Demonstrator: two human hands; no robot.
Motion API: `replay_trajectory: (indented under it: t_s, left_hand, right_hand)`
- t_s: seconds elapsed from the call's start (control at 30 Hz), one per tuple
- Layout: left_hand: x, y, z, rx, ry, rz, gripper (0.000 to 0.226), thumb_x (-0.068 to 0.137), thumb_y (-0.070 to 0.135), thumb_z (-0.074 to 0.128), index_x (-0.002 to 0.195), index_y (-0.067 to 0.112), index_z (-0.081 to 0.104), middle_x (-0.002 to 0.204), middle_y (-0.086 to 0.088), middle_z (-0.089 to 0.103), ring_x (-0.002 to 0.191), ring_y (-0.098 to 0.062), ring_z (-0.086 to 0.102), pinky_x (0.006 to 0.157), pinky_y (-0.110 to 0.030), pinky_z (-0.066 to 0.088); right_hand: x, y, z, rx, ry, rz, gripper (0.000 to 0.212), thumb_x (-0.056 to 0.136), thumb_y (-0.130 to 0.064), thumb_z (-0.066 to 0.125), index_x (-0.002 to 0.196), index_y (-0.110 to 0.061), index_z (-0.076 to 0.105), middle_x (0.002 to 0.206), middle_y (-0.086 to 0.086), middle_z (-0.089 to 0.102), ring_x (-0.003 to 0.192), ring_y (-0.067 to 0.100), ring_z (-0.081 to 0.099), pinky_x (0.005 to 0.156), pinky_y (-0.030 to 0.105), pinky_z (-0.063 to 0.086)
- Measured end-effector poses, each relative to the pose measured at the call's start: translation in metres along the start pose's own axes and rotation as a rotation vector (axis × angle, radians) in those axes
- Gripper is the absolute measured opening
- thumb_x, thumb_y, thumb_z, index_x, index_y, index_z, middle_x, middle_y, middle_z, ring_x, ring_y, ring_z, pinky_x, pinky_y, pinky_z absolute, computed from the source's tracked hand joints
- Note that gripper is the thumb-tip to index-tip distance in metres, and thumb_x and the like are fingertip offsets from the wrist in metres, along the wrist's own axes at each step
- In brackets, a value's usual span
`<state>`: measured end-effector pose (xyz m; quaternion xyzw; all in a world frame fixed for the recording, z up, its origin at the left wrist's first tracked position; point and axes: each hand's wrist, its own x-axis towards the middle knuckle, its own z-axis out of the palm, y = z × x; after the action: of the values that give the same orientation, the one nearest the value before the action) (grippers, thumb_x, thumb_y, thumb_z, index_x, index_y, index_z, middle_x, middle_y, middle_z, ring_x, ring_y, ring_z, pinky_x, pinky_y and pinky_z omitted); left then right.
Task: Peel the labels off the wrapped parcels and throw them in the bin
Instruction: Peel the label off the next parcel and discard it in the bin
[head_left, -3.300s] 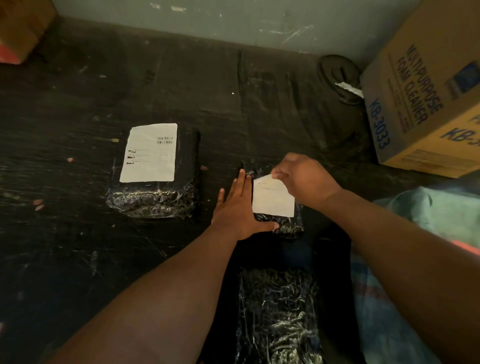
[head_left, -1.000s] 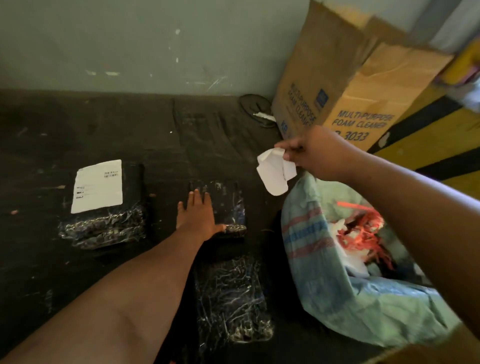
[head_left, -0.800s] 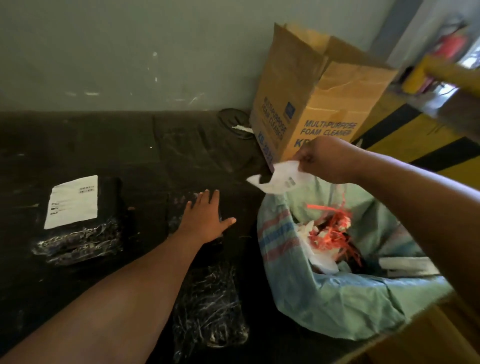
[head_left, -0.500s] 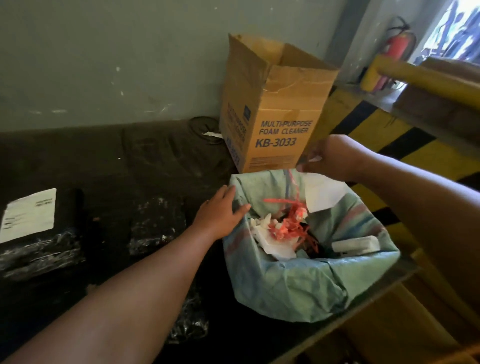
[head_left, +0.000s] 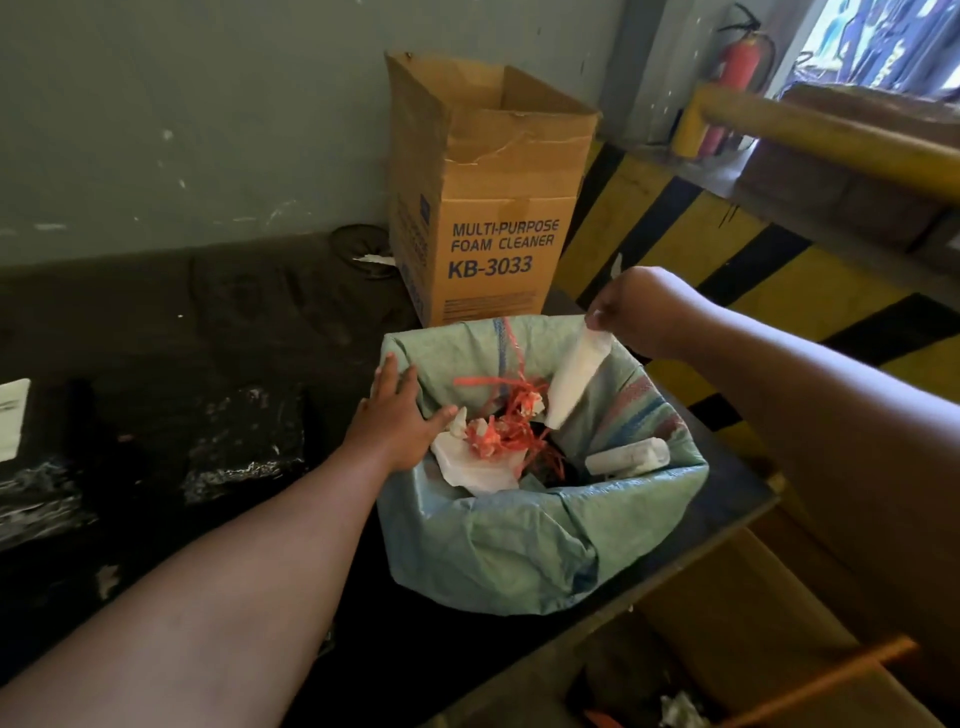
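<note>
My right hand (head_left: 636, 310) pinches the top of a peeled white label (head_left: 574, 376), which hangs down inside the bin (head_left: 519, 545), a container lined with a green woven sack. My left hand (head_left: 396, 415) rests with straight fingers on the bin's left rim. Red strips and white scraps lie inside. A black wrapped parcel (head_left: 244, 441) with no label lies on the dark table left of the bin. Another black parcel (head_left: 36, 467) at the left edge carries a white label (head_left: 11, 415).
An open cardboard box (head_left: 488, 208) marked foam cleaner stands behind the bin against the grey wall. A yellow and black striped barrier (head_left: 753, 270) and a yellow rail run on the right. More cardboard lies below the table's right edge (head_left: 675, 561).
My right hand peeled the label off the small parcel and carried it right, over the bin. My left hand left the parcel and moved onto the bin's rim. The view swung right.
</note>
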<state>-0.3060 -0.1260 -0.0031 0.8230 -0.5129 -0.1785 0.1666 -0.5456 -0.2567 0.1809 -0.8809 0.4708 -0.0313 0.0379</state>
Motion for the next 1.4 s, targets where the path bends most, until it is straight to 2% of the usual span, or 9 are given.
replay_trajectory:
  t_s: [0.13, 0.3, 0.4, 0.63, 0.8, 0.9, 0.97, 1.1, 1.4]
  left_hand:
    - [0.0, 0.0, 0.001, 0.008, 0.006, -0.013, 0.099, 0.093, 0.074, 0.045, 0.164, 0.019, 0.005, 0.169, 0.0, -0.023, 0.157, -0.02, -0.014, 0.125, -0.052, 0.006]
    - [0.0, 0.002, 0.001, 0.03, -0.001, -0.03, 0.098, 0.093, 0.074, 0.045, 0.164, 0.019, 0.006, 0.168, 0.001, -0.025, 0.156, -0.019, -0.015, 0.126, -0.051, 0.005]
    - [0.0, 0.002, 0.002, 0.02, 0.004, -0.027, 0.096, 0.093, 0.073, 0.047, 0.164, 0.021, 0.009, 0.168, 0.002, -0.024, 0.156, -0.019, -0.014, 0.126, -0.051, 0.004]
    - [-0.002, 0.003, 0.001, 0.025, 0.007, -0.031, 0.093, 0.093, 0.073, 0.046, 0.164, 0.023, 0.012, 0.169, 0.003, -0.024, 0.156, -0.019, -0.014, 0.125, -0.052, 0.004]
    - [-0.001, 0.002, 0.002, 0.028, 0.005, -0.032, 0.093, 0.093, 0.073, 0.047, 0.164, 0.022, 0.014, 0.169, 0.003, -0.024, 0.156, -0.019, -0.014, 0.126, -0.052, 0.004]
    - [-0.001, 0.001, 0.002, 0.036, 0.009, -0.029, 0.093, 0.093, 0.073, 0.047, 0.164, 0.022, 0.014, 0.169, 0.003, -0.023, 0.157, -0.019, -0.013, 0.125, -0.053, 0.005]
    - [-0.001, 0.001, 0.002, 0.035, 0.01, -0.027, 0.094, 0.093, 0.073, 0.048, 0.164, 0.022, 0.014, 0.169, 0.002, -0.023, 0.157, -0.019, -0.013, 0.125, -0.053, 0.005]
    - [-0.001, 0.0, 0.003, 0.031, 0.01, -0.028, 0.093, 0.093, 0.073, 0.048, 0.164, 0.023, 0.014, 0.169, 0.004, -0.023, 0.157, -0.019, -0.013, 0.126, -0.052, 0.005]
    - [-0.003, 0.0, 0.001, 0.013, 0.015, -0.022, 0.094, 0.092, 0.073, 0.049, 0.164, 0.022, 0.014, 0.169, 0.003, -0.024, 0.157, -0.019, -0.012, 0.126, -0.051, 0.005]
  right_hand:
    - [0.002, 0.013, 0.007, -0.071, -0.083, -0.016, 0.034, 0.098, -0.016, 0.051, 0.131, -0.017, 0.06, 0.121, 0.0, 0.067, 0.107, 0.017, 0.064, 0.095, 0.029, 0.051]
    - [0.001, 0.023, 0.011, -0.095, -0.033, -0.013, 0.027, 0.091, -0.031, 0.064, 0.113, -0.019, 0.073, 0.099, -0.004, 0.072, 0.09, 0.011, 0.066, 0.084, 0.027, 0.055]
    - [-0.003, 0.021, 0.006, -0.206, -0.07, -0.033, 0.035, 0.087, -0.042, 0.067, 0.111, -0.017, 0.072, 0.1, -0.002, 0.07, 0.091, 0.013, 0.066, 0.081, 0.027, 0.055]
    - [-0.002, 0.026, 0.011, -0.157, -0.074, -0.045, 0.033, 0.083, -0.025, 0.074, 0.115, -0.018, 0.069, 0.106, -0.003, 0.068, 0.092, 0.011, 0.062, 0.076, 0.021, 0.052]
    - [0.004, 0.031, 0.022, -0.178, -0.11, -0.043, 0.044, 0.084, -0.018, 0.07, 0.128, -0.02, 0.062, 0.115, -0.002, 0.068, 0.093, 0.012, 0.064, 0.079, 0.024, 0.056]
    - [0.004, 0.032, 0.023, -0.202, -0.085, -0.037, 0.027, 0.093, -0.03, 0.061, 0.115, -0.017, 0.07, 0.1, -0.002, 0.071, 0.087, 0.012, 0.066, 0.08, 0.028, 0.057]
    - [0.002, 0.031, 0.023, -0.211, -0.041, -0.026, 0.03, 0.093, -0.037, 0.059, 0.104, -0.013, 0.073, 0.094, 0.0, 0.07, 0.086, 0.015, 0.067, 0.08, 0.032, 0.057]
    - [0.001, 0.031, 0.022, -0.135, -0.108, 0.039, 0.023, 0.087, -0.032, 0.062, 0.09, -0.011, 0.071, 0.086, 0.006, 0.067, 0.082, 0.025, 0.064, 0.075, 0.038, 0.054]
    - [0.002, 0.028, 0.028, -0.116, -0.095, -0.021, 0.021, 0.094, -0.017, 0.056, 0.105, -0.017, 0.075, 0.097, -0.004, 0.072, 0.088, 0.012, 0.068, 0.084, 0.031, 0.057]
